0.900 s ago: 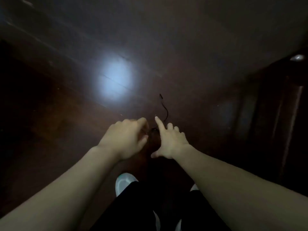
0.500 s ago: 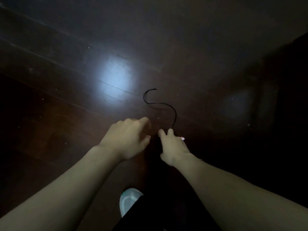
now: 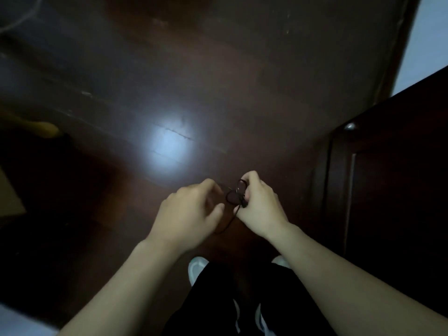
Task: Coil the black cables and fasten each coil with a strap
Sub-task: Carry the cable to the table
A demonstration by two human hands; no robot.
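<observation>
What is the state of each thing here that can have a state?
cable: partly coiled in small loops, one end hanging loose, no strap seen.
right hand: grips the loops.
left hand: fingers curled beside the loops; grip unclear.
cabinet door: looks shut.

The left hand [image 3: 191, 209] and right hand [image 3: 260, 209] are bare, as are both forearms, right to the frame's edge at 7 and 4 o'clock. At 6 o'clock are loose black trousers [image 3: 213, 299]. Past their hems show the white toes of the left shoe [image 3: 196, 267] and the right shoe [image 3: 281, 260]. Two pale streaks [image 3: 236, 316] lie lower between the legs, too dim to identify.
</observation>
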